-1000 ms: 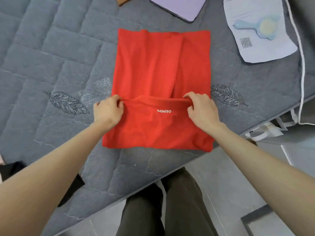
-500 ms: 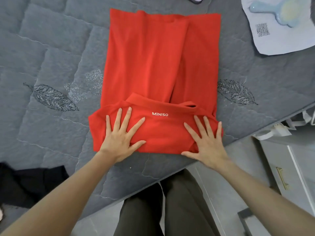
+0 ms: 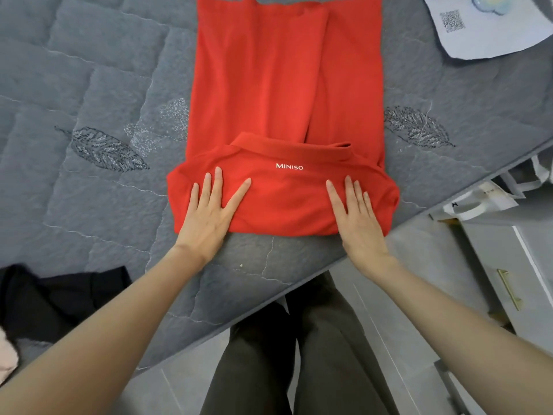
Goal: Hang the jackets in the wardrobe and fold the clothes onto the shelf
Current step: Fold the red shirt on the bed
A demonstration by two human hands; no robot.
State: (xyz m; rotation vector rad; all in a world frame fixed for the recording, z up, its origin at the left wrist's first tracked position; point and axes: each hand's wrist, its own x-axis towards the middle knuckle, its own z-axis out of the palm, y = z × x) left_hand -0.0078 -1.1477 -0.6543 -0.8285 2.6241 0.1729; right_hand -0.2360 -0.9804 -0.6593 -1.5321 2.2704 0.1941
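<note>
We press both hands flat, left hand (image 3: pixel 209 211) and right hand (image 3: pixel 357 218), fingers straight and grasping nothing, on the folded near end of the red shirt (image 3: pixel 284 94) on the bed (image 3: pixel 89 85). Its long axis runs straight away beyond our fingertips; both hands equally near.

Bright, soft, even light with only faint shadows; centre sharp, wide-angle stretch at the borders, slight blur toward 7 o'clock
</note>
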